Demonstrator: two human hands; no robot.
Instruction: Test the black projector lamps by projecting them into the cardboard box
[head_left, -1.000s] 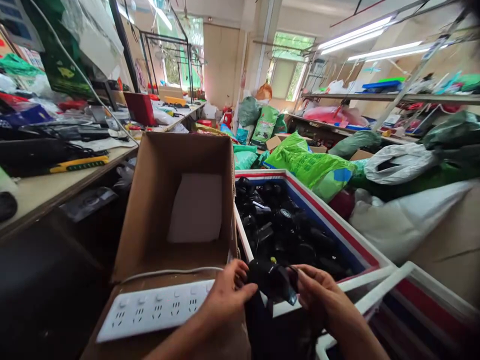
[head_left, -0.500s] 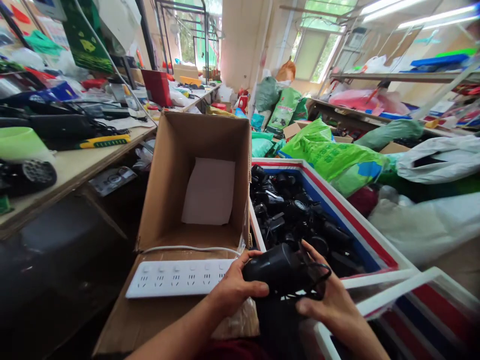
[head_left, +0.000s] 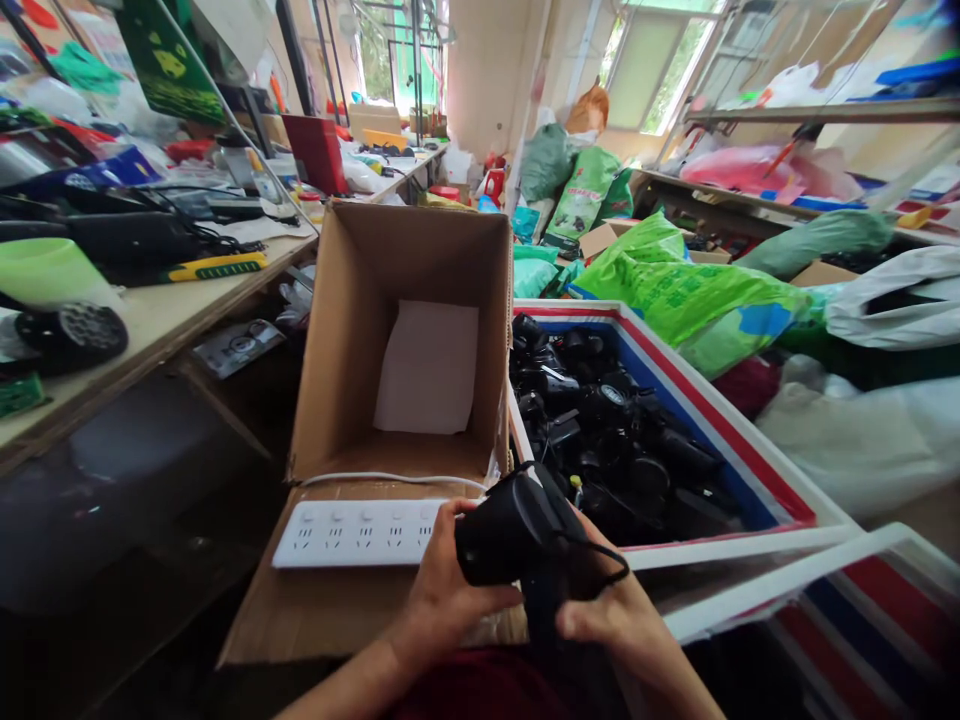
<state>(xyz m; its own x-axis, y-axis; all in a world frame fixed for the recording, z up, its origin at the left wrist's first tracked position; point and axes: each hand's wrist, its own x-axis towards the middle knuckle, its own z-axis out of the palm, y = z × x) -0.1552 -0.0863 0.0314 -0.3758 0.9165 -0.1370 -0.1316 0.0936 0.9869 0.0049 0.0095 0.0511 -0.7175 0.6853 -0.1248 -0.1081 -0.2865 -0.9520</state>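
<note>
In both hands (head_left: 450, 590) (head_left: 607, 625); appliance (head_left: 517, 530) tilted higher

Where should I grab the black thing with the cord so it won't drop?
Hold the black device by its fat round body, from below and the sides, where the left hand and right hand are. That's its thickest part, so fingers can wrap it well. Don't pull the thin cord looping at its side.

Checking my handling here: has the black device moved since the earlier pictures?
Yes, the black device has shifted left in view, toward the white power strip.
</note>
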